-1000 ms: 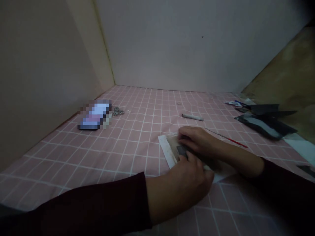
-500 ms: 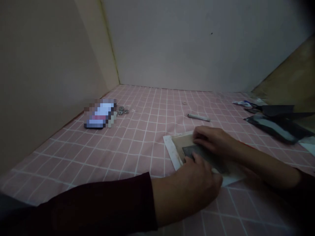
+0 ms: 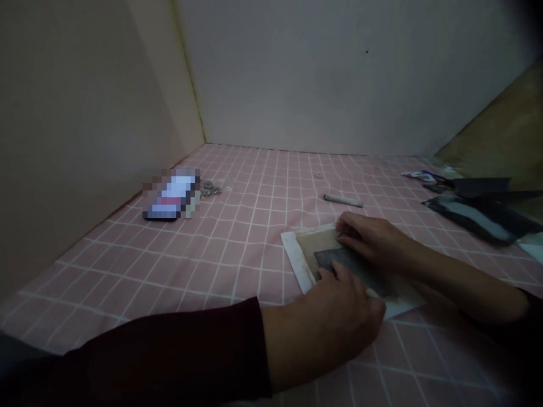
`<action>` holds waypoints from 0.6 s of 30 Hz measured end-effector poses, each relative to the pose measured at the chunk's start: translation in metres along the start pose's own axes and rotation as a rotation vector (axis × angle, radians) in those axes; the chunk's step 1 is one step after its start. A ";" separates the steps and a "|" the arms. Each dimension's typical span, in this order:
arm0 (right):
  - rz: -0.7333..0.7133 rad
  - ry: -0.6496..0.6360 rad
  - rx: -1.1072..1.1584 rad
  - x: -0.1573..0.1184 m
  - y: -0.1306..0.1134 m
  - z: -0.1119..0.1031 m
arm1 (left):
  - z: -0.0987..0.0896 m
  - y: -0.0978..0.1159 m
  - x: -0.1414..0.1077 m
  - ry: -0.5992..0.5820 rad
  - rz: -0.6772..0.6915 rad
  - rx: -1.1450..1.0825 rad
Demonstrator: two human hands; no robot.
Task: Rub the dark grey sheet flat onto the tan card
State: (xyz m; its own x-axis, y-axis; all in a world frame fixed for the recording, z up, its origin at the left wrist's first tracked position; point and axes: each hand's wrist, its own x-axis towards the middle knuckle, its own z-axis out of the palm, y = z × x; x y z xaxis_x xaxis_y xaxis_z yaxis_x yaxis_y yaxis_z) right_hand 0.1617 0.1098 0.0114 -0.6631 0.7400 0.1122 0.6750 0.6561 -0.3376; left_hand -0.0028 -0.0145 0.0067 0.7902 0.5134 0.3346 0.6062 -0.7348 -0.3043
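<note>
A white sheet lies on the pink checked cloth, with a tan patch and a dark grey rectangular piece on top of it. My left hand rests on the near edge of the sheet, its fingertips touching the dark piece. My right hand lies flat over the far side of the dark piece, fingers pressed on it. Both arms wear dark red sleeves.
A blurred-out phone lies at the left with small metal rings beside it. A grey stick lies beyond the sheet. Dark packets are piled at the right. Walls close in at the left and back.
The view has shifted left and a little down over the second. My right hand slid slightly toward the sheet's far edge, uncovering more of the dark piece. My left hand stays put.
</note>
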 end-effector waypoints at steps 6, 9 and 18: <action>-0.179 -0.049 0.085 0.016 -0.025 0.008 | 0.004 0.003 0.002 -0.036 -0.018 0.031; -0.139 -0.044 0.053 0.007 -0.008 0.003 | 0.002 0.002 0.001 -0.010 -0.002 0.026; -0.139 -0.039 0.073 0.016 -0.028 0.007 | 0.004 0.003 0.003 -0.055 -0.014 0.057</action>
State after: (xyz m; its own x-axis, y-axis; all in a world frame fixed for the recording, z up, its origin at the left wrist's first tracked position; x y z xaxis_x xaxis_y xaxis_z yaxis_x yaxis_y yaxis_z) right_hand 0.1297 0.1019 0.0161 -0.7614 0.6359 0.1262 0.5518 0.7379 -0.3887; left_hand 0.0012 -0.0133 0.0034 0.7845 0.5479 0.2905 0.6200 -0.7019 -0.3505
